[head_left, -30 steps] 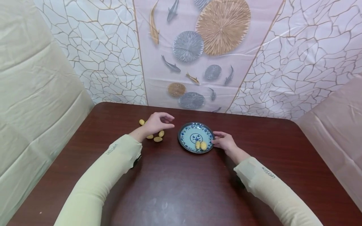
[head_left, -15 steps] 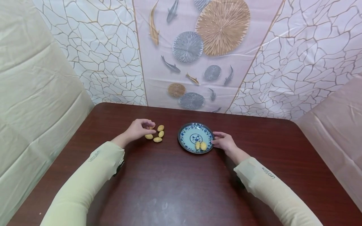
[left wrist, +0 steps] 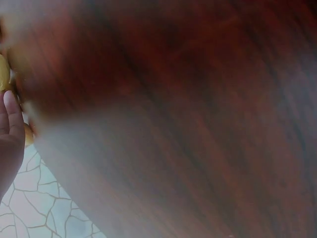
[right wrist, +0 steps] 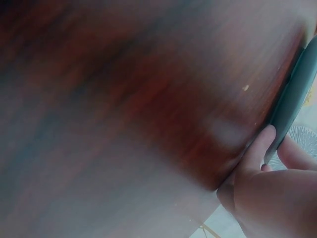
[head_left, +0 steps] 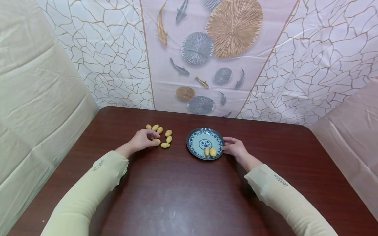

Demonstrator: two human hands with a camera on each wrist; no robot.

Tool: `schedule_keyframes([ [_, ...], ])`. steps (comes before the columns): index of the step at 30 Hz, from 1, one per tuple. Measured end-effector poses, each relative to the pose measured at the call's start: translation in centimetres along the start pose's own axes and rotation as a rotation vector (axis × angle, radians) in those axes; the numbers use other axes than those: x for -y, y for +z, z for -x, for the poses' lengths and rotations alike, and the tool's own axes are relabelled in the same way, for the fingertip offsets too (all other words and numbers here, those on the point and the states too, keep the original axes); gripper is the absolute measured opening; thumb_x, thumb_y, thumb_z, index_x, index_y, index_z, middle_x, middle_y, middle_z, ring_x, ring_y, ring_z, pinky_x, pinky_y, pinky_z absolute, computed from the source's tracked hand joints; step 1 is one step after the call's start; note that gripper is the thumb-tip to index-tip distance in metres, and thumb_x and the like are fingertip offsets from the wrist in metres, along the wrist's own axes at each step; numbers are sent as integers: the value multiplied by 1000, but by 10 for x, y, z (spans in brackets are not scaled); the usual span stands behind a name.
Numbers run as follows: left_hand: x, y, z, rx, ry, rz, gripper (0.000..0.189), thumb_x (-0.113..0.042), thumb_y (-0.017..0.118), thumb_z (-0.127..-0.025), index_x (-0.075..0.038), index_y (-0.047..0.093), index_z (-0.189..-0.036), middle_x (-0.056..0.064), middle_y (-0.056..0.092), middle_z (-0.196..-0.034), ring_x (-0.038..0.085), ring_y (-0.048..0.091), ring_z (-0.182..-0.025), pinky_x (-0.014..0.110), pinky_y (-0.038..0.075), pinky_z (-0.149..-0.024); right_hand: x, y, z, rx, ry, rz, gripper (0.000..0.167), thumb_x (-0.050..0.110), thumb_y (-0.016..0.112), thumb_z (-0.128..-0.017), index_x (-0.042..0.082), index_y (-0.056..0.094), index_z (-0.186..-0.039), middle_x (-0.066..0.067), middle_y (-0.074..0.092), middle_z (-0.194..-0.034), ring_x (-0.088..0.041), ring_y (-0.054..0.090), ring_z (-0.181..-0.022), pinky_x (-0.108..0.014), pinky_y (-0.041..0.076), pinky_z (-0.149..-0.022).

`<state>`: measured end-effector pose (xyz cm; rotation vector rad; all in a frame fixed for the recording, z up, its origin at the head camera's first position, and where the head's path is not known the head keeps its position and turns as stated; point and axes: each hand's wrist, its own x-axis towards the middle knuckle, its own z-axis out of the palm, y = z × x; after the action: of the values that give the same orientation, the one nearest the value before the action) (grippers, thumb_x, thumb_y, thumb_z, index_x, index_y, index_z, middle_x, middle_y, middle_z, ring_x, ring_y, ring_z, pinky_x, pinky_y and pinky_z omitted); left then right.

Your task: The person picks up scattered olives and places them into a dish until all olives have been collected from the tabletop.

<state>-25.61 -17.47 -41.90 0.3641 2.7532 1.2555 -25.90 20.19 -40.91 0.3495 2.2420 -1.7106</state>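
Several small yellow oval pieces (head_left: 165,145) lie in a loose group on the dark wooden table (head_left: 183,196). My left hand (head_left: 154,137) rests among them, its curled fingertips pinching one yellow piece (head_left: 157,141). A blue-and-white patterned plate (head_left: 198,141) sits to the right with two yellow pieces (head_left: 210,151) at its near edge. My right hand (head_left: 225,146) grips the plate's right rim. The right wrist view shows the thumb (right wrist: 260,148) against the dark plate rim (right wrist: 292,99). In the blurred left wrist view, a finger (left wrist: 12,119) lies beside a yellow piece (left wrist: 4,74).
The table ends at a wall hung with a fish-and-lotus sheet (head_left: 206,49) close behind the plate. Pale cloth (head_left: 35,98) drapes the left side and a pinkish cloth (head_left: 351,131) the right. Both sleeves are light green.
My left hand swung left from near the plate and came down onto the pile, closing on one piece. The right hand and plate stayed put.
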Motion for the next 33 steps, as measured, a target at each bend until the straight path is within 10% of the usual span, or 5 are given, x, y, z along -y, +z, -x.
schedule_keyframes([
  [33, 3, -4, 4, 15, 8, 10, 25, -9, 72, -79, 0, 68, -102, 14, 68, -97, 17, 63, -82, 26, 51, -74, 2, 1, 3, 4, 9, 34, 55, -5, 56, -87, 0, 40, -140, -17, 48, -121, -7, 55, -81, -22, 53, -73],
])
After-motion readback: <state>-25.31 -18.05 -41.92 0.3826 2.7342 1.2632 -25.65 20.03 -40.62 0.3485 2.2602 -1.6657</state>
